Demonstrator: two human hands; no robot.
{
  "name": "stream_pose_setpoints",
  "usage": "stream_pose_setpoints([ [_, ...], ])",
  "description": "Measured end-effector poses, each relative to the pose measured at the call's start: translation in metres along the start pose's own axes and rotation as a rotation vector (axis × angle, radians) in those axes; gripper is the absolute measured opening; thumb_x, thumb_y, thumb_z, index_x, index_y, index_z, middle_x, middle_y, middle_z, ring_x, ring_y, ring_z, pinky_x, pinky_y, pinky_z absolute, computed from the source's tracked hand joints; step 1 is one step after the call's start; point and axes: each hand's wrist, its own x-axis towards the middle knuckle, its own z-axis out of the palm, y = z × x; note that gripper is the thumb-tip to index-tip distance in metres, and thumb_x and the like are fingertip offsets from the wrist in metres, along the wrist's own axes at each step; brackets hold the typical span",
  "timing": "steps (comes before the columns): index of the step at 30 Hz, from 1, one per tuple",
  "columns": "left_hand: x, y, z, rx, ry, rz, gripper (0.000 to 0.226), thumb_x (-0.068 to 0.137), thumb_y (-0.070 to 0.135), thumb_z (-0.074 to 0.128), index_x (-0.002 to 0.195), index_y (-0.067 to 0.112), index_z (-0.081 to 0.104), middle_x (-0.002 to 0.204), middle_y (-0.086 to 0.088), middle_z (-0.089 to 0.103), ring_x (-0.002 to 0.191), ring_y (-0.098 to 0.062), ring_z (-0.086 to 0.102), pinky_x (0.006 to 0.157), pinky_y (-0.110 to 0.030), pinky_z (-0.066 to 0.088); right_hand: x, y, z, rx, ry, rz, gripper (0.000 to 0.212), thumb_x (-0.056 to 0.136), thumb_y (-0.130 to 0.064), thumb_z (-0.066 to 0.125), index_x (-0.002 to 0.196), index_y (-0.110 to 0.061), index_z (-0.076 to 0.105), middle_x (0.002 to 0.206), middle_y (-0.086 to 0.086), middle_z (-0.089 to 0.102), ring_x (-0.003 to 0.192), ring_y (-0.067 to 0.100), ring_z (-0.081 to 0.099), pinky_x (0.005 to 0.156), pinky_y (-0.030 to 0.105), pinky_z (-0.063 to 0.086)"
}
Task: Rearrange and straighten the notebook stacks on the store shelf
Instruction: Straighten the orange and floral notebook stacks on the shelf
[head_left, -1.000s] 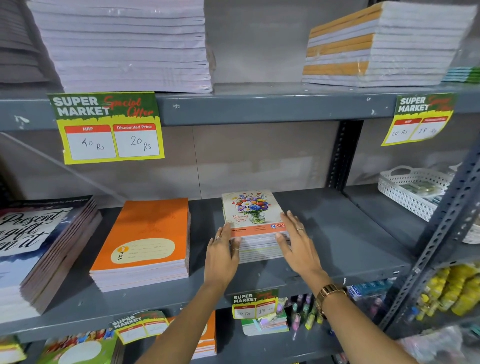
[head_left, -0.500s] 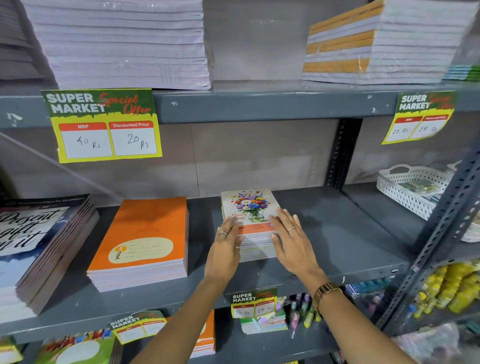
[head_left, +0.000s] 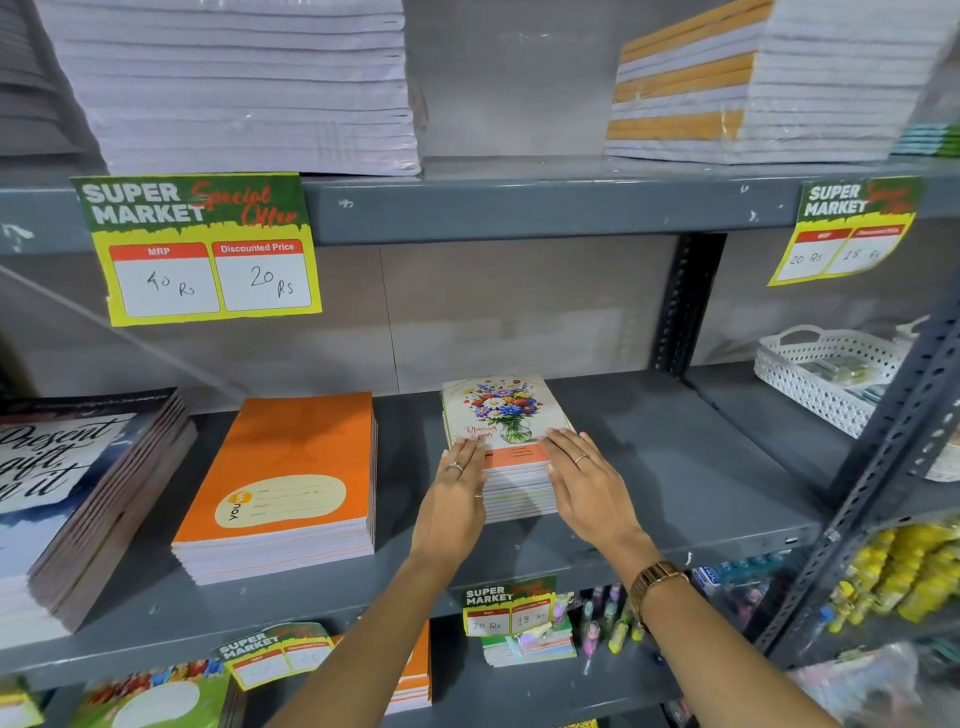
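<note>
Both hands are on the floral notebook stack (head_left: 506, 447), which sits on the grey middle shelf (head_left: 675, 467) about midway along its length, between the back wall and the front edge. The left hand (head_left: 454, 493) presses flat against the stack's left side, fingers (head_left: 462, 454) straight and spread loosely, not curled round anything. The right hand (head_left: 587, 486) lies flat over the stack's right front corner, fingers (head_left: 558, 441) extended across the orange band of the top cover, palm down, gripping nothing. Rings show on both hands, and a gold watch (head_left: 655, 578) sits on the right wrist.

To the left, well apart from the floral stack, the orange notebook stack (head_left: 291, 467) rests closer to the shelf's front edge, its pages fanned slightly at the front. Further left, at the shelf's left end, a taller pile of dark script-cover notebooks (head_left: 78, 483) leans unevenly. The right half of this shelf is bare.

On the upper shelf sit a tall white-edged pile (head_left: 234, 88) and a wrapped pile with orange bands (head_left: 753, 88). A yellow price tag (head_left: 202, 247) hangs from that shelf's front edge. A white perforated basket (head_left: 810, 374) sits on the neighbouring shelf to the right.
</note>
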Motion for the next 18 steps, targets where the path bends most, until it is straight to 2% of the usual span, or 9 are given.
stream_pose_setpoints([
  [5,-0.003,-0.002,-0.005,0.174,0.004,0.046,0.058,0.097,0.014,0.040,0.147,0.021,0.012,0.158,0.001,0.014,0.147,-0.018,0.010,0.116,-0.030,0.022,0.000,0.001,0.003,-0.042,0.017,-0.029,0.076,0.100,-0.034,0.000,0.108,-0.007,0.071,0.111,0.007,0.073,0.106,0.020,0.068,0.106,0.031,0.030],
  [7,-0.005,0.000,-0.006,0.199,0.007,0.054,0.056,0.097,0.016,0.038,0.147,0.021,0.012,0.158,0.001,0.013,0.147,-0.017,0.009,0.117,-0.029,0.018,0.000,0.003,0.004,-0.065,0.052,-0.052,0.075,0.101,-0.033,0.002,0.107,-0.009,0.072,0.110,0.006,0.073,0.104,0.019,0.069,0.104,0.029,0.038],
  [9,-0.006,0.001,-0.007,0.214,0.019,0.060,0.056,0.097,0.017,0.038,0.147,0.020,0.012,0.158,0.001,0.014,0.147,-0.017,0.009,0.117,-0.028,0.017,0.000,0.005,0.007,-0.073,0.116,-0.080,0.059,0.101,-0.026,0.018,0.104,-0.008,0.073,0.107,0.007,0.075,0.101,0.019,0.070,0.094,0.035,0.051],
  [13,-0.007,0.000,-0.006,0.230,0.029,0.066,0.056,0.097,0.016,0.038,0.146,0.019,0.013,0.158,0.000,0.016,0.146,-0.018,0.010,0.117,-0.027,0.018,0.003,0.011,0.010,-0.097,0.229,-0.156,0.027,0.079,-0.010,0.060,0.100,-0.004,0.074,0.102,0.010,0.076,0.096,0.023,0.072,0.084,0.044,0.054],
  [15,-0.007,0.000,-0.005,0.220,0.025,0.061,0.056,0.096,0.015,0.038,0.146,0.019,0.014,0.158,0.000,0.016,0.146,-0.018,0.011,0.117,-0.027,0.019,0.002,0.012,0.011,-0.094,0.245,-0.163,0.037,0.062,0.001,0.082,0.098,-0.003,0.074,0.100,0.012,0.076,0.094,0.025,0.073,0.082,0.045,0.055],
  [18,-0.006,-0.001,-0.004,0.182,0.030,0.041,0.054,0.096,0.014,0.040,0.146,0.020,0.018,0.157,0.000,0.020,0.146,-0.018,0.013,0.117,-0.028,0.020,0.003,0.012,0.011,-0.092,0.273,-0.172,0.046,0.051,0.004,0.088,0.095,-0.003,0.076,0.097,0.011,0.077,0.091,0.024,0.074,0.080,0.043,0.057],
])
